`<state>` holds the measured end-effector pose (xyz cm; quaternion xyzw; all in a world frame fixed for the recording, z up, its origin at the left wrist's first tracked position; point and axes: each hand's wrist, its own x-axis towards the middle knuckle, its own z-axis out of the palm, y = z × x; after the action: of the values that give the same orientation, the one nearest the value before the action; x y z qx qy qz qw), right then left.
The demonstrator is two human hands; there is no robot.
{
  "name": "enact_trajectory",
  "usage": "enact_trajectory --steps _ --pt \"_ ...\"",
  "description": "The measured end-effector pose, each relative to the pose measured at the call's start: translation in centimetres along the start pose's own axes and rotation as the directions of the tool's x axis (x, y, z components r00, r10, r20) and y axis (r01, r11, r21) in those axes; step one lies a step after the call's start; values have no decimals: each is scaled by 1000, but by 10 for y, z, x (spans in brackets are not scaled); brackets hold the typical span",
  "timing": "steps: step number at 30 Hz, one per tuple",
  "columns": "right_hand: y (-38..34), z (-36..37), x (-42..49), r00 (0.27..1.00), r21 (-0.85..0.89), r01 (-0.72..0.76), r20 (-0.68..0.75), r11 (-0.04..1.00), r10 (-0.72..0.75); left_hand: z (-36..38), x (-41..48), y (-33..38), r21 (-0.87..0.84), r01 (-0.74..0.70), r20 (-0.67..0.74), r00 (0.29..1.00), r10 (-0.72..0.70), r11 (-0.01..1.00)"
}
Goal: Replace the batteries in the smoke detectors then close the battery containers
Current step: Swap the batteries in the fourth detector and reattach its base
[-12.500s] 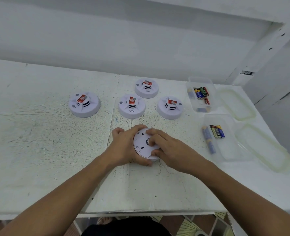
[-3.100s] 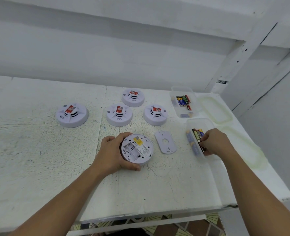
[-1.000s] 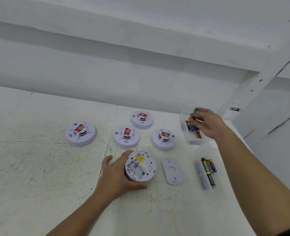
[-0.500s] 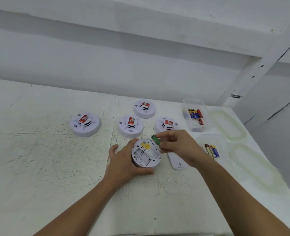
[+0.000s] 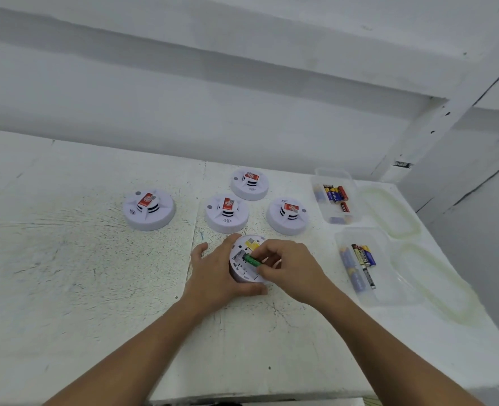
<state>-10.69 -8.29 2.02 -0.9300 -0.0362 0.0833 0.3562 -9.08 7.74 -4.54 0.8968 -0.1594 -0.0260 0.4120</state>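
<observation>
right hand (image 5: 289, 271) pinches green battery (image 5: 251, 260) (over detector (image 5: 244, 272)) | left hand (image 5: 216, 276) steadies

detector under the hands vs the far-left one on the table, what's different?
Pose: the held detector lies back side up, its battery bay open; the far-left detector sits face up with a red label on top. Handling: the left hand grips the held detector while the right hand pinches a green battery at its bay; the far-left detector stands untouched. Both are round and white, on the table.

White scuffed table (image 5: 66, 273); white wall (image 5: 184, 112) behind; corner post (image 5: 435, 127) right.
</observation>
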Motion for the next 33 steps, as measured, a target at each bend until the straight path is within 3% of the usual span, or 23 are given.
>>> enact_trajectory --steps 10,18,22,33 --pt "-12 1 -4 984 -249 158 117 956 -132 -21 4 -7 -151 -1 161 987 25 989" --pt "7 -10 4 956 -291 235 241 927 -167 -26 4 -8 -156 -15 206 977 47 988" --pt "15 -10 6 949 -207 271 220 940 -225 -25 4 -8 -130 -40 182 981 64 991" --pt "36 2 12 972 -62 189 152 980 -178 -11 8 -21 -81 -116 109 986 125 990"
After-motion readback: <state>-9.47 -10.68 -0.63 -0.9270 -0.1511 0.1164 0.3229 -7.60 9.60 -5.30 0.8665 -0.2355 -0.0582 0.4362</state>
